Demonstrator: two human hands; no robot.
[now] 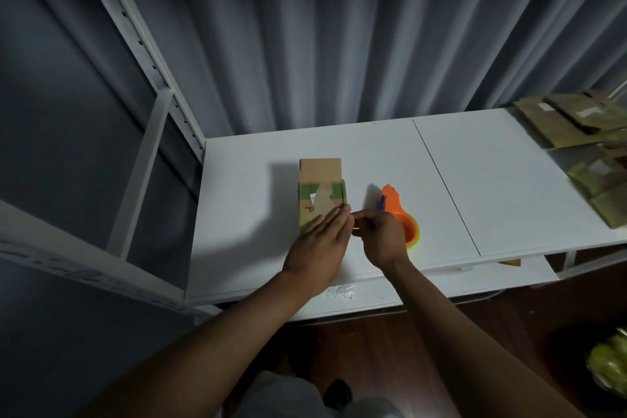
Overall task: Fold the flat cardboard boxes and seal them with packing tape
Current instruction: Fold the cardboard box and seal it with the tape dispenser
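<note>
On the white tabletop [339, 153], near its left end, stands a small cardboard box [320, 195] with one flap raised at the far side and a strip of clear tape across its top. The left hand [320, 241] lies flat on the near part of the box, fingers straight and together, pressing down. Just beside it the right hand [381, 236] has its fingers curled, with fingertips drawn together as if pinching something thin; whether that is a tape end I cannot tell. Behind the right hand sits the orange tape dispenser [395, 210], partly covered by it. Flat cardboard boxes [576, 125] wait in a pile at the far right, well apart.

To do this step well, I judge the flat hand should keep the flaps level and closed while the tape is smoothed from the middle outward, so no wrinkle or lifted edge remains.

The box's near face and front seam are hidden under the left hand, and the tape itself barely shows in the dim light
</note>
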